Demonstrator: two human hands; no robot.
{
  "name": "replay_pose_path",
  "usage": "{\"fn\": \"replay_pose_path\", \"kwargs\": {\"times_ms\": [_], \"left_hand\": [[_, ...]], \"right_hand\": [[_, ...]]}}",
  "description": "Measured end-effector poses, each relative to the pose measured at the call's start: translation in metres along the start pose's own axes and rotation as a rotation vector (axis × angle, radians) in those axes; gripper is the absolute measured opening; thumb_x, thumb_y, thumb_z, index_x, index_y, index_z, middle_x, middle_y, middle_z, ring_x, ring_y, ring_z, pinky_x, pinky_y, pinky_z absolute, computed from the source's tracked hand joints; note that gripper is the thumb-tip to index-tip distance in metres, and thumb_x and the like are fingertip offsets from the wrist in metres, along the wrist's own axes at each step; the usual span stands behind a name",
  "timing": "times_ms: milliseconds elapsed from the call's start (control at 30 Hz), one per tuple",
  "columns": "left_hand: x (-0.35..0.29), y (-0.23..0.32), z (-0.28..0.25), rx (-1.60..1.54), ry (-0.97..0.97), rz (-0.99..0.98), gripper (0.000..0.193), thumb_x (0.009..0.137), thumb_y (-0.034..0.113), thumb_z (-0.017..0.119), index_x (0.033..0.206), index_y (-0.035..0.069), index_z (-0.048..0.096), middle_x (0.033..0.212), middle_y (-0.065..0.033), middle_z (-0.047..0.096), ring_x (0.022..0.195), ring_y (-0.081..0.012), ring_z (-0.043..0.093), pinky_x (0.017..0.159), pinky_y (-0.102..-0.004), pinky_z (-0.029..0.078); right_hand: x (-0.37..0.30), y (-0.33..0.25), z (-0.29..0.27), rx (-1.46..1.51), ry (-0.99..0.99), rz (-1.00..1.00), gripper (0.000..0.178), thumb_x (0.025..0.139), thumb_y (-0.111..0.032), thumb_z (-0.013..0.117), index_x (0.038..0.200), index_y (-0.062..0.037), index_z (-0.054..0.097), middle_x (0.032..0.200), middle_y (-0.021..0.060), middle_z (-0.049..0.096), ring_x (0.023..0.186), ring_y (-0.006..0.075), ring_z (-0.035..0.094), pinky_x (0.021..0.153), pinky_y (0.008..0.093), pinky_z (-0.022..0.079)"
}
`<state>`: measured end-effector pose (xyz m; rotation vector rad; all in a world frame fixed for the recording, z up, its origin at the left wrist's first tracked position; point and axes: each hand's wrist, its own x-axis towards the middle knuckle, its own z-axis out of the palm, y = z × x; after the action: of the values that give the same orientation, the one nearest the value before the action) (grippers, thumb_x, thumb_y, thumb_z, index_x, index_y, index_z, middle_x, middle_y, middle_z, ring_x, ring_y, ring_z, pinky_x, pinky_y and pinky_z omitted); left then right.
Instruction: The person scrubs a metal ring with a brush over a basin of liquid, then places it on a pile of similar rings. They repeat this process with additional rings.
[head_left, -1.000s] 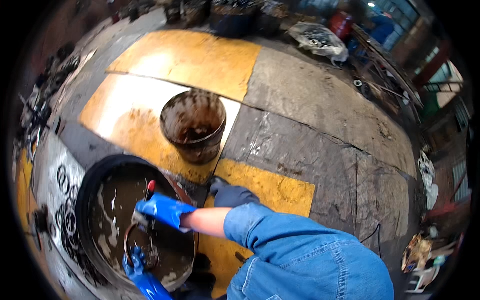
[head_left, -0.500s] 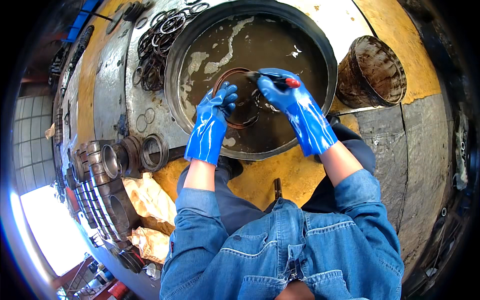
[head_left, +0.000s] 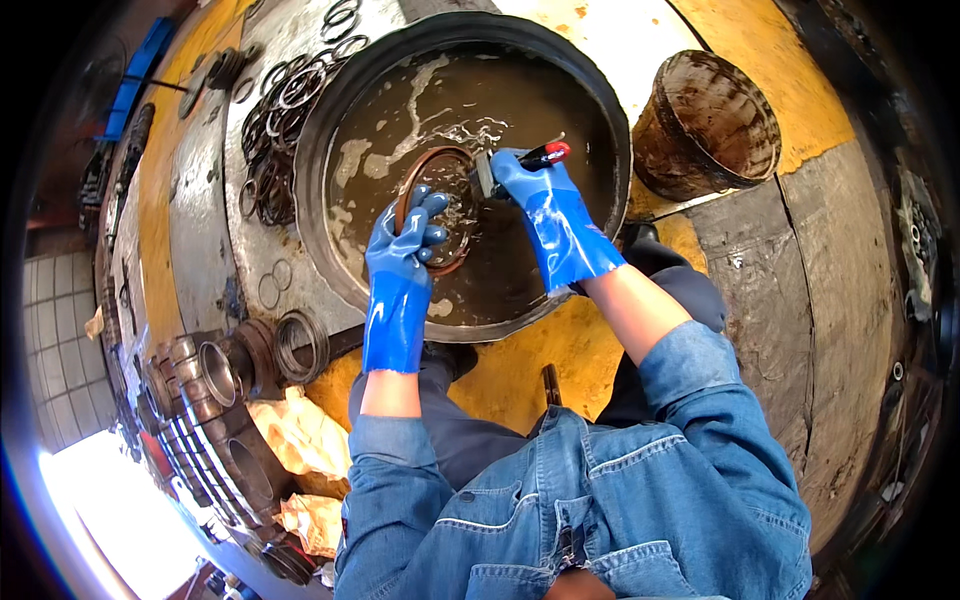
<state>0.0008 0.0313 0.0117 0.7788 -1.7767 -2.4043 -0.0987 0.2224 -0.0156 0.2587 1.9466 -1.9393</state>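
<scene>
My left hand (head_left: pixel 398 245), in a blue rubber glove, grips a thin reddish-brown metal ring (head_left: pixel 405 192) by its left side. The ring is tilted over murky brown water in a wide, dark round tub (head_left: pixel 312 170); part of its lower edge is hard to make out against splashes. In my right hand (head_left: pixel 538 190), gloved alike, is a brush-like tool (head_left: pixel 547 155) with a black and red handle. Its greyish head lies beside the ring's right side; whether they touch is unclear. Fingers of both hands are closed.
Dark rings (head_left: pixel 285 110) lie heaped left of the tub. A stained bucket (head_left: pixel 715 120) stands to its right. At lower left are stacked metal cylinders (head_left: pixel 215 400) and crumpled brown paper (head_left: pixel 300 435). Two thin rings (head_left: pixel 272 285) lie on the metal sheet.
The tool has turned, so its greyish head now shows beside the ring. The water around the ring is more splashed. The whole view has shifted slightly.
</scene>
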Motion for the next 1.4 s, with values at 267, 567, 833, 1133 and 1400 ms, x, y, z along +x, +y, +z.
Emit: {"fn": "replay_pose_path", "kwargs": {"times_ms": [267, 567, 833, 1133, 1400], "left_hand": [[0.007, -0.002, -0.014, -0.067, -0.064, 0.071, 0.038, 0.103, 0.009, 0.069, 0.14, 0.002, 0.065, 0.121, -0.016, 0.078, 0.068, -0.0092, 0.066, 0.058, -0.0193, 0.044], [0.023, 0.002, -0.049, -0.349, -0.143, 0.097, 0.039, 0.108, 0.012, 0.062, 0.147, 0.007, 0.061, 0.132, -0.0131, 0.074, 0.093, -0.0155, 0.072, 0.073, -0.0281, 0.055], [0.036, -0.012, -0.062, -0.67, -0.434, 0.027, 0.041, 0.108, 0.012, 0.06, 0.149, 0.013, 0.059, 0.138, -0.0103, 0.071, 0.108, -0.0207, 0.073, 0.087, -0.0367, 0.059], [0.023, 0.002, -0.024, 0.872, 0.111, 0.721, 0.052, 0.083, 0.012, 0.083, 0.13, -0.002, 0.067, 0.117, -0.0194, 0.075, 0.106, -0.0323, 0.074, 0.1, -0.0402, 0.058], [0.007, -0.002, -0.009, 0.92, -0.263, 0.284, 0.031, 0.096, 0.015, 0.076, 0.124, 0.005, 0.071, 0.099, -0.0104, 0.078, 0.087, -0.0195, 0.075, 0.076, -0.033, 0.059]], "right_hand": [[-0.052, -0.001, -0.011, -0.269, -0.218, 0.252, 0.042, 0.092, -0.039, 0.067, 0.095, 0.0017, 0.074, 0.077, 0.0059, 0.068, 0.068, 0.0163, 0.059, 0.061, 0.0348, 0.045], [-0.013, 0.019, -0.024, -0.229, -0.149, 0.01, 0.043, 0.092, -0.042, 0.068, 0.097, -0.0007, 0.077, 0.08, 0.0082, 0.072, 0.074, 0.0152, 0.064, 0.072, 0.0354, 0.052], [-0.009, -0.007, -0.025, -0.169, -0.497, -0.014, 0.041, 0.099, -0.042, 0.075, 0.11, -0.0028, 0.081, 0.086, 0.0041, 0.076, 0.078, 0.011, 0.066, 0.073, 0.0281, 0.054], [-0.009, -0.019, -0.038, -0.924, -0.307, -0.729, 0.017, 0.088, -0.028, 0.076, 0.098, -0.0139, 0.076, 0.098, 0.0093, 0.077, 0.095, 0.0362, 0.073, 0.08, 0.0483, 0.058], [-0.012, -0.002, -0.018, -0.874, -0.245, -0.746, 0.02, 0.089, -0.027, 0.075, 0.106, -0.0173, 0.078, 0.107, 0.0095, 0.078, 0.1, 0.0355, 0.074, 0.088, 0.0461, 0.06]]}}
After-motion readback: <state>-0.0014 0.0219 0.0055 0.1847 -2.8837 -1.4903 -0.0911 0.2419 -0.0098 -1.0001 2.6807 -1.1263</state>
